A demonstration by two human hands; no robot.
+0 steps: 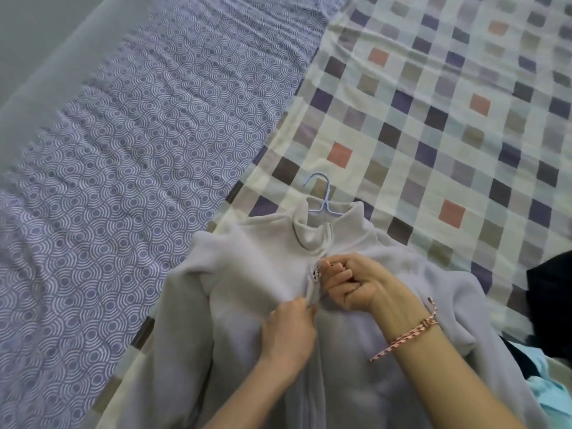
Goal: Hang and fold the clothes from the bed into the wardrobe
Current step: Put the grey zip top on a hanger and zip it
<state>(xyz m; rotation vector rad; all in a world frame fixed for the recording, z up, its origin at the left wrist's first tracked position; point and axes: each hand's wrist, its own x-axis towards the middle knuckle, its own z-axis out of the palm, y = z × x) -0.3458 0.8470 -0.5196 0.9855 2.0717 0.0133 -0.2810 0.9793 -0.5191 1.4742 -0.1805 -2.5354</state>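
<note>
A pale lilac-grey fleece jacket (247, 274) lies front up on the checked blanket (433, 134). A light blue hanger (323, 196) sits inside it, its hook poking out of the high collar. My right hand (349, 283) pinches the zip pull at mid-chest, fingers curled. Just below it, my left hand (288, 329) grips the fabric along the zip line. A pink-and-white braided bracelet is on my right wrist.
The bed's purple sheet with white circle pattern (139, 150) lies to the left. A dark garment (551, 298) and a light turquoise garment (548, 394) lie at the right edge. A grey floor strip (37, 41) shows at top left.
</note>
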